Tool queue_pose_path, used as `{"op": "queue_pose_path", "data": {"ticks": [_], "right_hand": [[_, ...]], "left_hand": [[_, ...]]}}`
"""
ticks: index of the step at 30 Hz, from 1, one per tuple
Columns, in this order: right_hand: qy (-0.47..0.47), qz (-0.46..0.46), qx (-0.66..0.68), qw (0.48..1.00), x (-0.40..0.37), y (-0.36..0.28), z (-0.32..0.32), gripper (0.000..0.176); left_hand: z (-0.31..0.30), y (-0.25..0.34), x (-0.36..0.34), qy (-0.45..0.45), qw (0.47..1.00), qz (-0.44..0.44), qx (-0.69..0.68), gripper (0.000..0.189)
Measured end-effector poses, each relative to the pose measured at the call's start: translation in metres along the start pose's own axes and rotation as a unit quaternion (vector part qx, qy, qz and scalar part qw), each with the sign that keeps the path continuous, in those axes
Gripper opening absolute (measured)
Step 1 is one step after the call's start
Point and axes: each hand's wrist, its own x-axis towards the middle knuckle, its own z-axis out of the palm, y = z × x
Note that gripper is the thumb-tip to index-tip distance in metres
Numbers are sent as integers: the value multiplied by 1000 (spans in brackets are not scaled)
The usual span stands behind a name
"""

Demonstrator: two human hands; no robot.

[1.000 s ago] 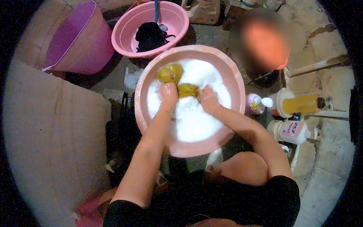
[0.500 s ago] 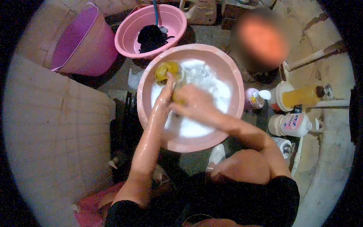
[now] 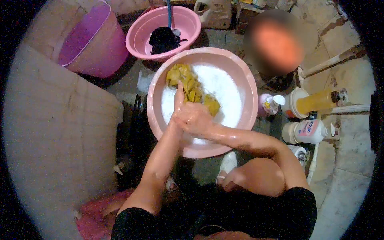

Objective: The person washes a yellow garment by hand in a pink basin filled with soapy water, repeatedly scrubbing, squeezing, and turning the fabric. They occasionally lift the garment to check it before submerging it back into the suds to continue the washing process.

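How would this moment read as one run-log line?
left hand: at mustard cloth, grip unclear | right hand: at left wrist | basin: white suds | far tub: black fabric

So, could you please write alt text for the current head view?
A bare left hand and right hand meet at yellow cloth in a pink basin of white suds. Beyond it, another basin holds black cloth.

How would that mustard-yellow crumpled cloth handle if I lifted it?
The mustard-yellow crumpled cloth would probably flop, given its loose folds. Sitting in white foamy suds, it's likely waterlogged and heavy for its size, and perhaps slippery.
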Motion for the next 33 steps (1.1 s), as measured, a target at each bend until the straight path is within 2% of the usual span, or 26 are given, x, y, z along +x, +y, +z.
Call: {"op": "queue_pose_path", "data": {"ticks": [1,2,3,4,6,7,10,11,12,13,14,15,16,17,18,19,21,22,24,25,27,28,30,31,32,33], "right_hand": [[-13,-96,15,995,-4,9,9,35],[-13,-100,17,995,-2,36,8,35],[-97,34,-97,990,6,65,2,33],[-175,168,-207,948,18,88,-7,31],[-177,230,-271,918,9,98,-9,29],[-94,179,-236,951,3,78,-16,28],[-51,67,-260,962,-6,25,-5,20],[-53,73,-257,962,-9,21,0,20],[-1,-51,-131,990,-15,23,5,17],[52,-177,1,983,-16,26,9,14],[15,-155,-74,985,-15,44,4,16],[-17,-131,-150,980,-8,71,-9,19],[-84,126,-208,966,3,79,-26,33],[-32,262,-92,960,0,109,-35,45],[-38,235,-187,953,-5,121,-31,53],[-23,305,-145,941,8,96,-49,46],[13,258,-173,950,22,76,-66,40],[64,210,-192,957,26,75,-69,35],[50,179,-196,963,26,97,-70,27],[28,163,-204,965,24,116,-66,28],[5,151,-214,965,11,149,-42,30],[43,149,-296,942,1,164,-19,30],[75,149,-378,911,-2,168,1,30],[-113,226,-361,898,2,161,4,29],[-297,294,-326,848,4,158,6,28],[-304,293,-326,846,-3,169,17,28]], "left_hand": [[-2,-4,-4,49,993,27,106,46],[-2,-3,-8,94,971,58,214,45],[-18,-23,9,101,975,73,183,43],[-5,-29,13,98,974,81,186,43],[1,-53,-3,47,995,65,55,38],[0,-51,-4,68,996,48,37,35],[-32,-24,19,45,994,32,99,41],[-43,-28,22,-23,999,20,33,42],[-54,-32,25,-88,996,-1,-31,42],[-88,-49,52,-54,998,16,40,42],[-103,-50,68,-20,992,37,117,42],[-53,-42,42,5,958,81,274,41],[-2,-32,15,43,897,118,424,41],[21,-30,3,46,949,110,291,40],[26,-28,-2,48,982,104,152,39],[32,-18,3,80,977,147,131,40],[44,15,-8,58,940,242,234,46],[19,27,17,95,883,308,342,49],[31,45,8,155,735,411,517,54],[30,48,10,152,735,413,517,54],[22,44,18,111,529,488,686,57],[12,39,28,109,530,486,686,57],[-14,23,50,130,480,354,792,54],[-18,19,58,156,448,315,822,45],[-23,14,68,155,450,311,822,45],[-33,6,79,192,492,331,782,41]]}}
